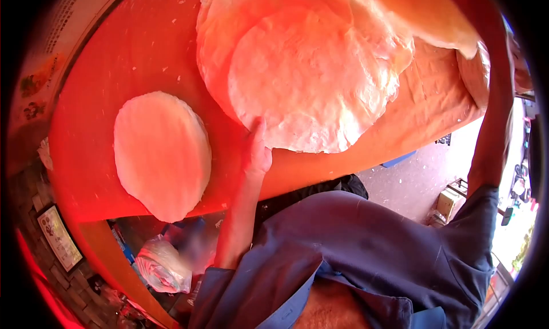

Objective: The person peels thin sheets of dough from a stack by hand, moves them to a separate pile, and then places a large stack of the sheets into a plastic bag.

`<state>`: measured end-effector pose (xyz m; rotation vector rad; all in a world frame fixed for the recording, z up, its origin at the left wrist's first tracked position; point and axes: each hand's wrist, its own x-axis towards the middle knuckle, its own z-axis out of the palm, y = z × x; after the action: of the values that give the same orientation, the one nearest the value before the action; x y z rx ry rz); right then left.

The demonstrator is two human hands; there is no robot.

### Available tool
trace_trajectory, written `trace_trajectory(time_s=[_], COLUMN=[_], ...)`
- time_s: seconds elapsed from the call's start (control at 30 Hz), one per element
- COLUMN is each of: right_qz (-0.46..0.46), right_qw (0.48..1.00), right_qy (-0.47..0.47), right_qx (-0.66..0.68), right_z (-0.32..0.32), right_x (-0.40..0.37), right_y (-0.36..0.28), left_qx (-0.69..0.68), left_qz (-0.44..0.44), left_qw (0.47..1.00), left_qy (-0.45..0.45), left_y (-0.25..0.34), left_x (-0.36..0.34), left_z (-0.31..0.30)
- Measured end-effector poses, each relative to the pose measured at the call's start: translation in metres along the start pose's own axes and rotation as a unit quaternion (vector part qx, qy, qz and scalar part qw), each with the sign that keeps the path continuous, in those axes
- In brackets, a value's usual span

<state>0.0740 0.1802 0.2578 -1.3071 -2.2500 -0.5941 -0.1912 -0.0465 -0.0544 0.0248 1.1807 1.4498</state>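
Note:
My left hand [258,151] is at the near edge of a stack of large, thin, pale round sheets [303,71], which look like dough. Its thumb lies on top of the edge, and the other fingers are hidden, seemingly under it. My right arm reaches up along the right side, and its hand is out of view beyond the top edge. Another pale sheet [426,14] spreads at the top right, near that forearm. A separate pale oval sheet [163,154] lies flat on the left, overhanging the near edge of the red-orange covered table [91,117].
A plastic bag [163,264] sits below the table at the lower left. A framed picture [59,238] is at the far left. On the right, a box [450,203] stands on the floor. A covered bundle [474,74] lies at the table's right end.

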Motion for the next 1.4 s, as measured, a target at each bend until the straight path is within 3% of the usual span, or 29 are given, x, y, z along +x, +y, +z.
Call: trace_trajectory(time_s=[0.07, 0.17, 0.2, 0.23, 0.27, 0.3, 0.4, 0.5, 0.57, 0.6, 0.7, 0.73, 0.87, 0.97, 1.0, 1.03, 1.1, 1.17, 1.23, 1.3, 1.37, 1.4], right_qz=[-0.082, -0.156, -0.176, -0.22, -0.129, -0.132, -0.11, -0.153, -0.149, -0.139, -0.151, -0.135, -0.084, -0.059, -0.056, -0.055, -0.052, -0.058, -0.092, -0.111, -0.073, 0.007], right_qw=[0.994, 0.963, 0.948, 0.915, 0.911, 0.915, 0.907, 0.919, 0.896, 0.885, 0.915, 0.897, 0.868, 0.912, 0.926, 0.923, 0.911, 0.883, 0.883, 0.84, 0.792, 0.751], right_qy=[-0.054, -0.171, -0.236, -0.338, -0.332, -0.305, -0.312, -0.238, -0.336, -0.367, -0.234, -0.339, -0.344, -0.243, -0.227, -0.256, -0.318, -0.277, -0.279, -0.317, -0.381, -0.365], right_qx=[0.046, 0.139, 0.12, 0.01, 0.206, 0.23, 0.259, 0.275, 0.247, 0.251, 0.292, 0.251, 0.348, 0.325, 0.296, 0.283, 0.258, 0.375, 0.365, 0.426, 0.472, 0.551], right_z=[0.008, 0.06, 0.075, 0.077, 0.106, 0.116, 0.085, 0.091, 0.098, 0.097, 0.094, 0.089, 0.07, 0.063, 0.071, 0.074, 0.076, 0.078, 0.055, 0.017, 0.0, -0.012], right_x=[-0.039, -0.109, -0.135, -0.157, -0.19, -0.21, -0.189, -0.193, -0.204, -0.202, -0.191, -0.183, -0.196, -0.204, -0.211, -0.211, -0.208, -0.185, -0.15, -0.11, -0.076, -0.059], right_y=[-0.036, -0.091, -0.115, -0.142, -0.147, -0.151, -0.165, -0.179, -0.193, -0.195, -0.202, -0.21, -0.216, -0.223, -0.224, -0.222, -0.215, -0.195, -0.198, -0.203, -0.187, -0.177], left_qx=[-0.056, -0.066, -0.063, -0.075, -0.086, -0.096, -0.066, -0.062, -0.047, -0.034, -0.047, -0.044, -0.11, -0.098, -0.091, -0.086, -0.077, -0.105, -0.123, -0.134, -0.156, -0.167], left_qz=[0.003, -0.015, -0.039, -0.044, -0.049, -0.055, -0.045, -0.06, -0.074, -0.067, -0.035, -0.049, -0.06, -0.068, -0.02, -0.027, -0.045, -0.028, 0.009, 0.042, 0.074, 0.089], left_qw=[0.998, 0.991, 0.992, 0.991, 0.991, 0.99, 0.993, 0.991, 0.987, 0.993, 0.986, 0.989, 0.983, 0.985, 0.986, 0.984, 0.981, 0.971, 0.979, 0.983, 0.979, 0.976], left_qy=[0.002, -0.119, -0.101, -0.097, -0.095, -0.092, -0.085, -0.1, -0.136, -0.092, -0.156, -0.132, -0.138, -0.128, -0.139, -0.151, -0.171, -0.213, -0.164, -0.122, -0.113, -0.112], left_y=[-0.003, 0.019, 0.008, 0.006, 0.007, 0.008, 0.013, 0.008, 0.009, 0.009, 0.003, -0.012, 0.01, 0.01, 0.014, 0.017, 0.022, 0.024, 0.023, 0.027, 0.041, 0.049], left_x=[-0.005, -0.03, -0.024, -0.027, -0.031, -0.035, -0.048, -0.048, -0.047, -0.05, -0.048, -0.041, -0.054, -0.058, -0.061, -0.058, -0.055, -0.045, -0.037, -0.029, -0.023, -0.024], left_z=[-0.003, 0.018, 0.007, 0.008, 0.011, 0.014, 0.013, 0.015, 0.007, 0.008, 0.0, -0.011, 0.006, 0.01, 0.021, 0.021, 0.016, 0.015, 0.029, 0.033, 0.03, 0.023])
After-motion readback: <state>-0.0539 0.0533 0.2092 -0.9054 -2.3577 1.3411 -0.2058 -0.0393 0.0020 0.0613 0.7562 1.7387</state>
